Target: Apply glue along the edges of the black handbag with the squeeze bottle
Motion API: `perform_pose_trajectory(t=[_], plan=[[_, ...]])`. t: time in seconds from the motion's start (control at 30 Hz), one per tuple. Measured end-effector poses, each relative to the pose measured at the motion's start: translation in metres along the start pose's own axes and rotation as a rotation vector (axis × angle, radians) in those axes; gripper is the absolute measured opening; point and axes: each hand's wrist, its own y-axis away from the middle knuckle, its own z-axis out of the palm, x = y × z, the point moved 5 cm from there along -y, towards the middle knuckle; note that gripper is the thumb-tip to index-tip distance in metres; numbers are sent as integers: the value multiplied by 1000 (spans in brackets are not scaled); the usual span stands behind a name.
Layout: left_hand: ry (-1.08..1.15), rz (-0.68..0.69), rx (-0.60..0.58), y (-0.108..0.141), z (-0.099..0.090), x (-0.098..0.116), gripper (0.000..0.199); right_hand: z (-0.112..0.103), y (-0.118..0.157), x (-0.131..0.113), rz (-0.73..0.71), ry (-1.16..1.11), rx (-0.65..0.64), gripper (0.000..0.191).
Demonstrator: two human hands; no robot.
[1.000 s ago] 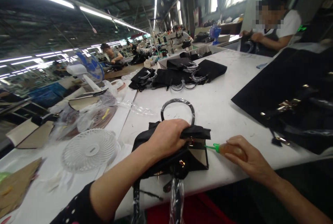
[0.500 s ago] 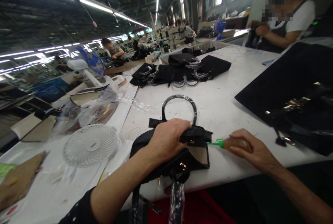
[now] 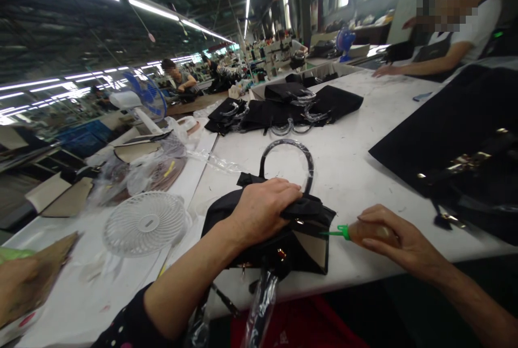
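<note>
A black handbag (image 3: 226,210) lies on the white table in front of me, one plastic-wrapped handle (image 3: 286,143) standing up and another hanging over the near edge. My left hand (image 3: 263,205) is closed over the bag's upper part, its fingers curled round the black material. Beige inner material shows at the bag's right end. In my right hand (image 3: 388,234) is a squeeze bottle (image 3: 370,233) of amber liquid, held sideways. Its green nozzle (image 3: 338,232) points left, with the tip at the bag's right edge; whether it touches cannot be made out.
Several black bags (image 3: 283,110) lie farther back. A large black bag (image 3: 453,148) with gold fittings stands at right. At left are a white fan (image 3: 145,224), clear plastic and a brown board (image 3: 52,267), with another person's hand (image 3: 18,278) over it. A co-worker (image 3: 449,56) sits across the table.
The nozzle tip has shifted slightly down along the bag's right edge. The bag has tilted a little. Another hand has appeared at the left edge, and the co-worker's arm now reaches onto the table.
</note>
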Motion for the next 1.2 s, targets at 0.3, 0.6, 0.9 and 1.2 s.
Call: perform_pose_trajectory(t=[0.3, 0.6, 0.9, 1.2], plan=[[40, 7, -34, 1, 7, 1, 29, 4, 19, 1, -30, 31, 47, 27], [136, -6, 10, 19, 6, -1, 32, 9, 34, -11, -52, 52, 88, 28], [137, 18, 44, 18, 8, 0, 32, 3, 26, -13, -69, 70, 47, 27], [135, 41, 84, 19, 5, 2, 31, 6, 32, -12, -29, 72, 63, 26]])
